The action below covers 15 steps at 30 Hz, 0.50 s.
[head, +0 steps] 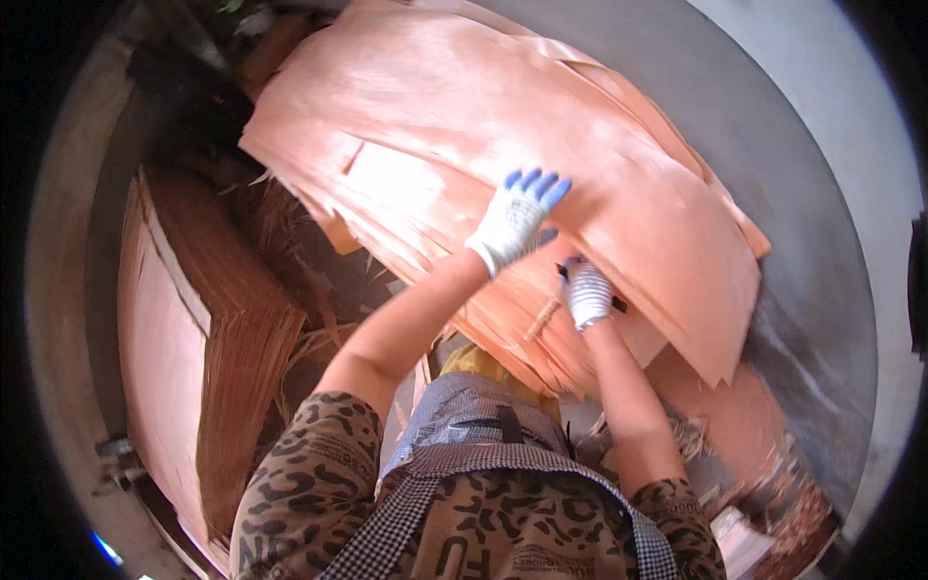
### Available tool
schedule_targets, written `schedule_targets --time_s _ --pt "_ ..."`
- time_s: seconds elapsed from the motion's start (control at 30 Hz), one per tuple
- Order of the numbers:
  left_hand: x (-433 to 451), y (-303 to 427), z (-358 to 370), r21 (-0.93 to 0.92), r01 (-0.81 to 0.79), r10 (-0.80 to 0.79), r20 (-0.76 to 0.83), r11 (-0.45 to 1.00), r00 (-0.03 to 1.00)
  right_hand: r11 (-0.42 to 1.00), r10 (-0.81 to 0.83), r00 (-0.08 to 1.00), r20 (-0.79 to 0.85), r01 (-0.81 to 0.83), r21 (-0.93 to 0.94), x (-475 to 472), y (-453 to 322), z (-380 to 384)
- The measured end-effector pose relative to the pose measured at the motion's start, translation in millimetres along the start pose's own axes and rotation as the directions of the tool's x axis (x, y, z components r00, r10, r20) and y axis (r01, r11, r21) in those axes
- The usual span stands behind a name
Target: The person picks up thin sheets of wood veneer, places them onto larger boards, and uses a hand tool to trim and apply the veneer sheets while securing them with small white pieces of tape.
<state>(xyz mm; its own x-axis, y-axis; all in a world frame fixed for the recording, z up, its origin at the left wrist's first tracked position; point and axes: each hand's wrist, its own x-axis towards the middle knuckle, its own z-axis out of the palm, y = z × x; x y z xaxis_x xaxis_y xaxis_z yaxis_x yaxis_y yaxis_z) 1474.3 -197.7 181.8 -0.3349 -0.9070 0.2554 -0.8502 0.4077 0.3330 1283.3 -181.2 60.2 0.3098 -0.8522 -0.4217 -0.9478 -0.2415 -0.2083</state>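
Before me lies a large, loose stack of reddish wood veneer sheets (471, 101). My left hand (518, 214), in a white knitted glove with blue fingertips, is spread over the front edge of the upper sheets; whether it touches them cannot be told. Lower and to the right, my right hand (586, 290), in a similar glove, is at the edge of the raised top sheet. Its fingers are partly hidden, and a small dark object shows beside them. A narrow veneer strip (542, 317) lies on the lower sheets just left of that hand.
On the left stands a tall, neat pile of veneer (246, 348) with a pale top face. Torn veneer scraps (312, 290) litter the floor between the piles, and more shreds (790, 500) lie at lower right. Grey floor (812, 348) runs along the right.
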Motion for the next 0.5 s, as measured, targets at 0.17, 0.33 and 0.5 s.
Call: schedule_targets --time_s 0.17,0.33,0.5 --pt "-139 -1 10 -0.137 0.456 -0.452 0.057 0.880 0.890 0.973 -0.228 0.974 0.011 0.228 -0.028 -32 -52 -23" --pt "-193 -10 12 -0.213 0.545 -0.547 0.056 0.811 0.835 0.975 -0.103 0.993 0.055 0.089 0.204 -8 -22 -6" --pt "-209 -28 -1 -0.344 0.639 -0.628 0.159 0.688 0.762 0.963 -0.153 0.984 0.089 0.128 0.236 -11 -44 -96"
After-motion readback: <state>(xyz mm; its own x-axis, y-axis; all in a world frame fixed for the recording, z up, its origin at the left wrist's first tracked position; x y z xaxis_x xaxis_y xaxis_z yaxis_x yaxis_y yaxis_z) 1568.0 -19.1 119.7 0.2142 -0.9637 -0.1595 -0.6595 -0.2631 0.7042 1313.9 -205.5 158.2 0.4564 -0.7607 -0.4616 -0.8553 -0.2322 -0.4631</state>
